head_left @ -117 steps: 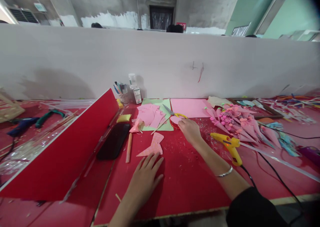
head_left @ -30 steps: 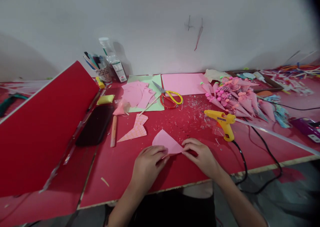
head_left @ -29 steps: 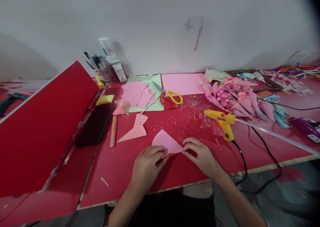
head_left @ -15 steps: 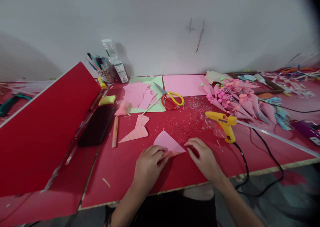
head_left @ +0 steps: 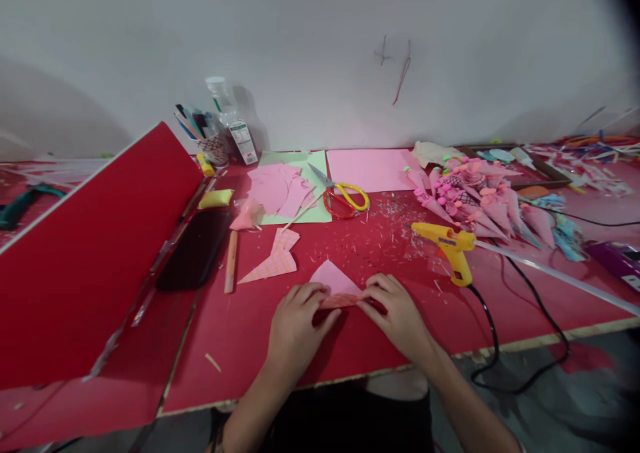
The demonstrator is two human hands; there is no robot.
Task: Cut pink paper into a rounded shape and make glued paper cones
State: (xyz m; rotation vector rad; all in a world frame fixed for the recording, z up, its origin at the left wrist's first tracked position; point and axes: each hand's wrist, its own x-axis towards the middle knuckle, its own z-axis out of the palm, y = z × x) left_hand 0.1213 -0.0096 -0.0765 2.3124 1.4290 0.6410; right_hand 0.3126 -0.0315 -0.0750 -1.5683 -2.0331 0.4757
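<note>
A piece of pink paper [head_left: 334, 278] lies on the red table in front of me, its near edge folded over to show an orange checked side. My left hand [head_left: 299, 326] grips the left end of that fold between thumb and fingers. At the right end, my right hand [head_left: 395, 310] pinches the same edge. The paper's far corner points away from me, flat on the table. Just beyond my left hand are orange checked paper cut-outs [head_left: 274, 260]. An orange stick-shaped item with a pale end [head_left: 231, 263] lies left of them.
A yellow glue gun [head_left: 453, 246] with a black cord lies to the right, near a pile of pink paper cones [head_left: 470, 193]. Scissors [head_left: 345, 196] rest on green paper [head_left: 320, 216]. At left are a black phone [head_left: 193, 253] and a raised red board [head_left: 95, 260].
My right hand has moved left and taken hold of the paper's right end. The near edge is now folded over more, with a wider checked strip showing.
</note>
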